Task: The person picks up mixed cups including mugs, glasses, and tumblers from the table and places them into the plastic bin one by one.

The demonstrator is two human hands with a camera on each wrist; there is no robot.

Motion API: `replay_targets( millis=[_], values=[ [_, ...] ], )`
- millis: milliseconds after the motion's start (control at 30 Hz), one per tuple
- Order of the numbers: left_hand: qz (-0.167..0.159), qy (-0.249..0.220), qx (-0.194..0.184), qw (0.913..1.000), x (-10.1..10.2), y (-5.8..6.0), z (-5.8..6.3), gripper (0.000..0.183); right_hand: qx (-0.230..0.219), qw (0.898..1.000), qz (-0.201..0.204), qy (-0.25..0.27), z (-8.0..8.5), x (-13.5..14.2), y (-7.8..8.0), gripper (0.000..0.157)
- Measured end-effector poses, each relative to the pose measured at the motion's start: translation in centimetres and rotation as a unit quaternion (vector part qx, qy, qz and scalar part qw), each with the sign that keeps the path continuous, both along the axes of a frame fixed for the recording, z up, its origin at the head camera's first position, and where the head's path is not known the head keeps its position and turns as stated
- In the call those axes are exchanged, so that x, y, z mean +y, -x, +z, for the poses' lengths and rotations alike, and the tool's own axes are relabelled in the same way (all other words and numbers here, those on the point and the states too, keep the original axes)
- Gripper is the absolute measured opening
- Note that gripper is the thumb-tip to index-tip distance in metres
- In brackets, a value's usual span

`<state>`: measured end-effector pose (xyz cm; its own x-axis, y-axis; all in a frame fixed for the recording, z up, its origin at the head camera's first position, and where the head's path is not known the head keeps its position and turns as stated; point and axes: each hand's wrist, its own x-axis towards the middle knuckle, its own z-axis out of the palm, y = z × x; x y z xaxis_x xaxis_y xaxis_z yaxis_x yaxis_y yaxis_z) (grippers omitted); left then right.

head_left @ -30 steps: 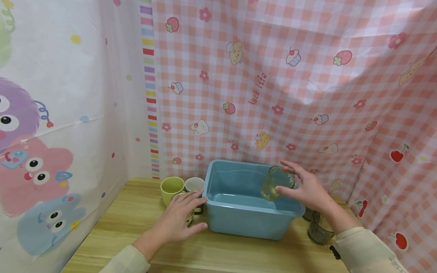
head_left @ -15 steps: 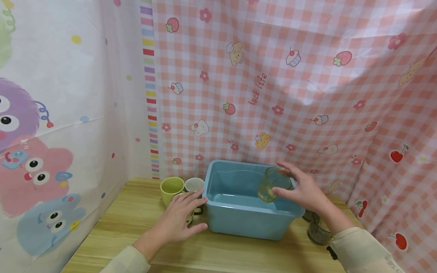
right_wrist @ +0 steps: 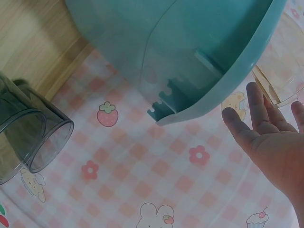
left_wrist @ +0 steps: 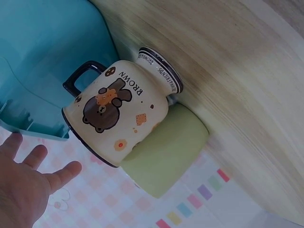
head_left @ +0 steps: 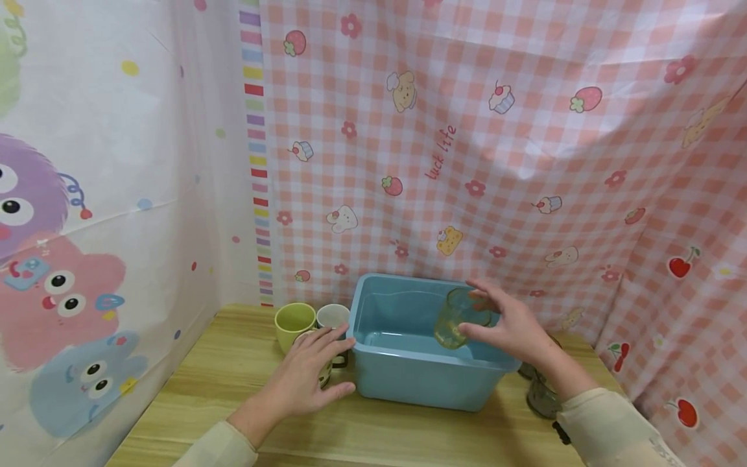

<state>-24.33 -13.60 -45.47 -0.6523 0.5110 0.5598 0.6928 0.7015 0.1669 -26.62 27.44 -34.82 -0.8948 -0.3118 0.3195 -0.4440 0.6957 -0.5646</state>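
My right hand (head_left: 513, 324) holds a clear, yellow-tinted drinking glass (head_left: 450, 324), thumb on the near side and fingers on the far side. The glass is tilted above the inside of a blue plastic tub (head_left: 426, 383). In the right wrist view only part of the glass (right_wrist: 282, 78) shows, beyond the tub's rim. My left hand (head_left: 300, 376) has its fingers extended, with fingertips right at the tub's left rim. It overlaps a cream mug with a bear print (left_wrist: 114, 114) in the head view, and nothing is in its grasp.
Left of the tub stand a green cup (head_left: 294, 322) and a white cup (head_left: 334, 316), close to the bear mug. Smoky grey glasses (right_wrist: 50, 142) stand right of the tub, partly behind my right forearm. A checked pink cloth (head_left: 467, 149) hangs behind the wooden table (head_left: 362, 434).
My right hand has shifted left with the yellow-tinted glass, bringing it further over the tub and slightly lower. My left hand has stayed in place.
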Motion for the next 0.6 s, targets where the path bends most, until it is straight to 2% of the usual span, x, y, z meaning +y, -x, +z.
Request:
replay_targets(
  millis=[200,600],
  values=[
    [-0.002,-0.002,-0.003,1.0000,0.0,0.0,0.0,0.074,0.001,1.000,0.011,0.004,-0.3,-0.5,0.2,0.084],
    [0.000,-0.001,-0.012,0.9999,0.0,-0.1,0.1,0.073,-0.003,1.000,0.002,-0.021,-0.6,-1.6,0.4,0.088]
  ],
)
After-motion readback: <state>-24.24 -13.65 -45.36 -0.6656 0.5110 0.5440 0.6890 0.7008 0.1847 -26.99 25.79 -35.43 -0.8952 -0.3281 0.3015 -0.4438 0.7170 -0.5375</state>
